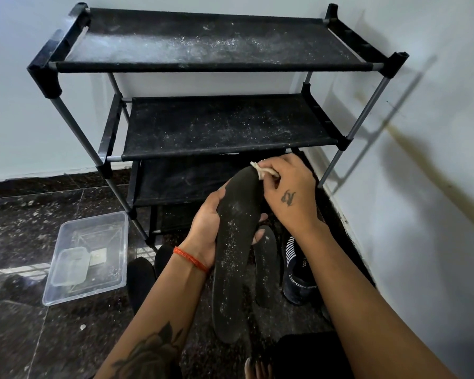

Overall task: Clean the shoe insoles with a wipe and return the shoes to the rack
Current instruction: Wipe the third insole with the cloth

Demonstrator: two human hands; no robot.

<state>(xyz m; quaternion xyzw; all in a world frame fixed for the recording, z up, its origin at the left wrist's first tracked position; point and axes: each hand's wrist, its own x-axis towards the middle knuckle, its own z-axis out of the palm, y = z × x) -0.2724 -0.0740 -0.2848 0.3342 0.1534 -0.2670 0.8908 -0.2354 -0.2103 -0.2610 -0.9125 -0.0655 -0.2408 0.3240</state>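
Insole (234, 258) cleaning underway: left hand (207, 231) clasps dusty insole upright in front of rack (208, 64), right hand (290, 192) pinches wipe (260, 170) at toe end. Next, prob. strokes down toward heel; 2nd insole (266, 266) & shoe (296, 274) wait on floor.

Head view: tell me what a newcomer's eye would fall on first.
In the middle, the left hand holds a long black insole speckled with white dust, while the right hand pinches a pale wipe at its far tip. Behind stands an empty, dusty black shoe rack; a clear plastic tub sits on the floor at left.
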